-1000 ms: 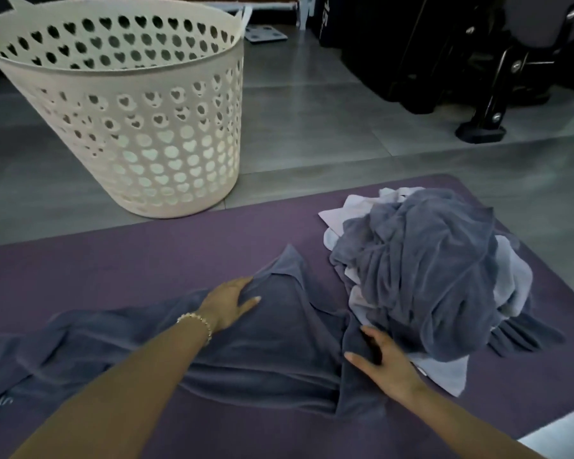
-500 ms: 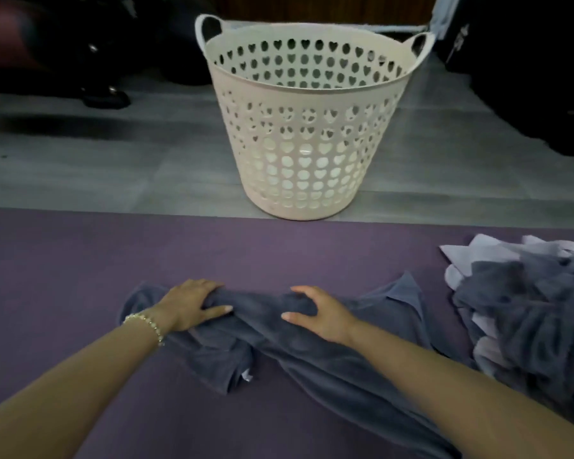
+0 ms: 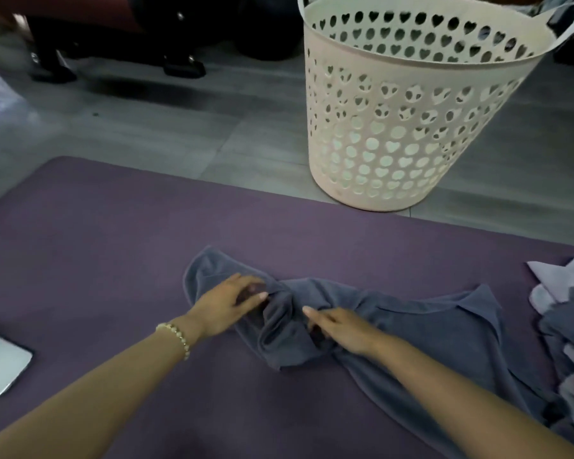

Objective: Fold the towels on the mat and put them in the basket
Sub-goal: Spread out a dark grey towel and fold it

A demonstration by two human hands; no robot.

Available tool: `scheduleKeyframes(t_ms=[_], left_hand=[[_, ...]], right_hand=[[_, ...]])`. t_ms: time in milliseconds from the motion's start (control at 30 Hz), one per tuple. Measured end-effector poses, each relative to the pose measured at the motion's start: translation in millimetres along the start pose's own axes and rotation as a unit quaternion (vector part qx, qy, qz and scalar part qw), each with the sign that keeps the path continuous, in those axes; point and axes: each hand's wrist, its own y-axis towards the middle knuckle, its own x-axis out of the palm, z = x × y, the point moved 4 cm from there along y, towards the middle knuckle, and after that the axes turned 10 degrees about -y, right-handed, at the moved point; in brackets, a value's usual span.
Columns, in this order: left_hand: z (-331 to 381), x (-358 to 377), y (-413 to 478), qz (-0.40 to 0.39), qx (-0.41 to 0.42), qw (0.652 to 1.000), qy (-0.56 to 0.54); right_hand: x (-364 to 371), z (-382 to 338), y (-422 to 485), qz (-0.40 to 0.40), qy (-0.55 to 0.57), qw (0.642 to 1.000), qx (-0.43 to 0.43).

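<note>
Our left grip (image 3: 232,301) and right grip (image 3: 340,329) both pinch the towel (image 3: 428,326). It looks soft, light and floppy, so we should hold its corners.

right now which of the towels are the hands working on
The dark grey towel stretched across the mat: the left hand and right hand both grip it. The other towels sit bunched in a heap at the mat's right edge, untouched.
</note>
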Motion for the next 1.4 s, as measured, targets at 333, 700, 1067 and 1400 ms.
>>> scheduleKeyframes(t_ms=[333,700,1067,1400], left_hand=[[-25,-6,14,-0.066,-0.107,0.978,0.169],[30,43,8,-0.1,0.243,0.895,0.362],[29,-18,-56,-0.07,0.03,0.995,0.069],[185,-176,-113,-0.216,-0.045,0.97,-0.101]], right_hand=[[9,-27,8,0.024,-0.122,0.991,-0.04],[27,-1,-49,-0.083,-0.345,0.924,-0.144],[-49,-21,-98,0.008,0.088,0.993,-0.084],[-175,-137,-168,-0.069,0.253,0.942,-0.209]])
